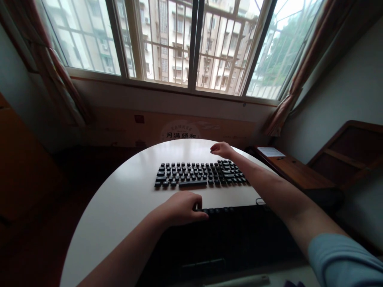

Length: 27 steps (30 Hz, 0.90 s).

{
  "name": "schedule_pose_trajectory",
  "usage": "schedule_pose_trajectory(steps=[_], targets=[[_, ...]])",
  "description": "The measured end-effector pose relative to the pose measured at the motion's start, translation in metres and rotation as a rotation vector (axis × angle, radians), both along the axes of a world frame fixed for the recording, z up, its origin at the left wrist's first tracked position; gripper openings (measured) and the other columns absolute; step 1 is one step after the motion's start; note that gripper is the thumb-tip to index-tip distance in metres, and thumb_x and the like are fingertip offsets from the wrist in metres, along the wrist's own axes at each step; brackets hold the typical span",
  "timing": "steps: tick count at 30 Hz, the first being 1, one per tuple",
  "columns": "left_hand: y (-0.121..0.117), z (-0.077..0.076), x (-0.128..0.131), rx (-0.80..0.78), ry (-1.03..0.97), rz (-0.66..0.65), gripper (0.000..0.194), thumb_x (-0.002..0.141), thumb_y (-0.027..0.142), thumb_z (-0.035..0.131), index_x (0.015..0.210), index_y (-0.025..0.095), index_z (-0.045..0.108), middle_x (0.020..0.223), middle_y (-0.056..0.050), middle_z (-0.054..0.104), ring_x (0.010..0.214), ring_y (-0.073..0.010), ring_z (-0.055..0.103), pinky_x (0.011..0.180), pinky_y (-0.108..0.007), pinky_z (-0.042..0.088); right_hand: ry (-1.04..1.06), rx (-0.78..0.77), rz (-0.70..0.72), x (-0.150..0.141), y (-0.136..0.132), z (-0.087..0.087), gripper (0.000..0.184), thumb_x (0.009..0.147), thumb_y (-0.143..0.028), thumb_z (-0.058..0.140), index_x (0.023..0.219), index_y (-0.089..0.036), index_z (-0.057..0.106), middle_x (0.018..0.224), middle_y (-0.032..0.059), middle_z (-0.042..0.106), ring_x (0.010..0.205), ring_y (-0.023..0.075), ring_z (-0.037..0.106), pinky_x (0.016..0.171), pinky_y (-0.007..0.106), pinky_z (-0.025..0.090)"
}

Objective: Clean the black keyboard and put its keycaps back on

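My right hand [223, 150] reaches over the far side of the table, its fingers pinched on a small dark keycap [212, 151]. Just below that hand lie loose black keycaps [188, 173], laid out in keyboard rows, with a long spacebar [193, 183] at the near side. My forearm covers some on the right. My left hand [187, 208] is curled round the far left edge of a black keyboard [233, 235], thumb on the near side. A row of keys [220, 210] still sits along that edge. Most of the keyboard's surface is too dark to make out.
The white round table [110, 207] stands before a barred window [191, 44]. A thin wire loop [260, 201] lies by the keyboard's far edge. Nearer me are a pale stick-like thing [239, 280] and a purple item [293, 284]. Paper [271, 152] rests on a wooden surface [299, 172] at right.
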State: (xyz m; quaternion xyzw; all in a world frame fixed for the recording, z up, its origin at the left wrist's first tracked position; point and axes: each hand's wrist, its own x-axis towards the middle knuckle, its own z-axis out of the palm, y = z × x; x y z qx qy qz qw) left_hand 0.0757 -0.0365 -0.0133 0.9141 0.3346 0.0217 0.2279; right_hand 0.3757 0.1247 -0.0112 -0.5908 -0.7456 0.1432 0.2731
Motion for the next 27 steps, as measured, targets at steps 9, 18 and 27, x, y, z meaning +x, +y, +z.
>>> schedule_pose_trajectory(steps=[9,18,27], targets=[[0.004,-0.004,0.004,0.024,0.025,-0.013,0.034,0.081,0.056,0.065,0.087,0.022,0.069,0.086,-0.004,0.07,0.077,-0.0209,0.061,0.062,-0.029,0.036,0.373,-0.025,0.164,0.015,-0.177,0.012,0.039,0.08,-0.042,0.075,0.109,-0.016,0.075,0.094,0.0082,0.077,0.089,0.0225,0.074,0.082,0.036,0.06],[0.002,-0.002,0.004,0.028,0.03,0.001,0.036,0.082,0.057,0.062,0.088,0.022,0.069,0.086,-0.004,0.07,0.076,-0.0201,0.059,0.064,-0.029,0.036,0.204,-0.012,0.203,0.01,-0.244,-0.022,0.024,0.081,-0.029,0.075,0.104,-0.021,0.076,0.088,0.0035,0.078,0.075,0.0163,0.072,0.067,0.026,0.055],[0.002,0.0,0.005,0.025,0.028,-0.009,0.035,0.083,0.056,0.063,0.087,0.021,0.068,0.085,-0.003,0.07,0.075,-0.0195,0.059,0.063,-0.028,0.035,0.047,0.031,0.259,0.006,-0.245,-0.022,0.01,0.084,-0.027,0.072,0.091,-0.024,0.08,0.082,0.001,0.077,0.07,0.0157,0.069,0.066,0.026,0.053]])
